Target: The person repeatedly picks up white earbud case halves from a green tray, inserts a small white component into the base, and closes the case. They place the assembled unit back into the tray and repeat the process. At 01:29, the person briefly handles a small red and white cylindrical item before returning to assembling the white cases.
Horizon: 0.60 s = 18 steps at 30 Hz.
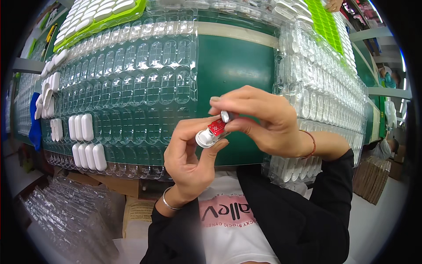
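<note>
My left hand point(187, 154) is closed around a small white plastic shell point(205, 139), thumb on one side and fingers on the other. Out of the shell sticks a red circuit board point(216, 127). Between the thumb and fingertips of my right hand point(268, 121) is a small silver round part point(226, 116), right at the board's far end. Whether that part touches the board I cannot tell. Both hands are raised over the front of the green table point(235, 66).
A clear blister tray point(127, 94) spreads across the left, with several white oval pieces point(89, 157) in its near-left pockets. Stacked clear trays point(323, 88) stand at the right. Green trays point(105, 17) with white pieces lie at the far left; another green tray point(327, 24) lies far right.
</note>
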### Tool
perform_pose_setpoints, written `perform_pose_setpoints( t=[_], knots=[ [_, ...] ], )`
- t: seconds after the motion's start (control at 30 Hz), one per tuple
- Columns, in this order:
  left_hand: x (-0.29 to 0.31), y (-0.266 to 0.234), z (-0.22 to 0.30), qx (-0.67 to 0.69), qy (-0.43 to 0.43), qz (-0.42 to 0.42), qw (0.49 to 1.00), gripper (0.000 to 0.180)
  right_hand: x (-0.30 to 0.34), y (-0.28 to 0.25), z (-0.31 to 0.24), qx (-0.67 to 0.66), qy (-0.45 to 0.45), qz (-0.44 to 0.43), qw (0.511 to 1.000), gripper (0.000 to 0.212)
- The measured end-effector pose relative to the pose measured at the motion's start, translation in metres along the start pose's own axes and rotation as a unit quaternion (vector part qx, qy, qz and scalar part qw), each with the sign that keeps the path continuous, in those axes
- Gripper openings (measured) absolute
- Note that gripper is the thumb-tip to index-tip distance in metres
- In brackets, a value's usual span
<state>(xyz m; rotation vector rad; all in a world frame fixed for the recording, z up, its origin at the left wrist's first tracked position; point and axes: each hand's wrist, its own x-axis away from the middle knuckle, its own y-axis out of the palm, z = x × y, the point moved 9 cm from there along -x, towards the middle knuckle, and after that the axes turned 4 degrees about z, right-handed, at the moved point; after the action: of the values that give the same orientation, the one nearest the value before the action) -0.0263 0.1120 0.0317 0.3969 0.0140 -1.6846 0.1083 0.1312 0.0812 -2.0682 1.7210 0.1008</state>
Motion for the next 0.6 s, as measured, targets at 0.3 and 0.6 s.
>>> perform_pose_setpoints(
  t=[0.3, 0.6],
  knots=[
    [0.002, -0.002, -0.002, 0.004, -0.013, 0.0, 1.0, 0.033, 0.01, 0.003, -0.014, 0.099, -0.13, 0.0, 0.987, 0.043],
    [0.003, -0.001, -0.002, -0.005, -0.003, 0.002, 1.0, 0.034, 0.011, 0.002, -0.016, 0.084, -0.133, 0.003, 0.988, 0.039]
  ],
)
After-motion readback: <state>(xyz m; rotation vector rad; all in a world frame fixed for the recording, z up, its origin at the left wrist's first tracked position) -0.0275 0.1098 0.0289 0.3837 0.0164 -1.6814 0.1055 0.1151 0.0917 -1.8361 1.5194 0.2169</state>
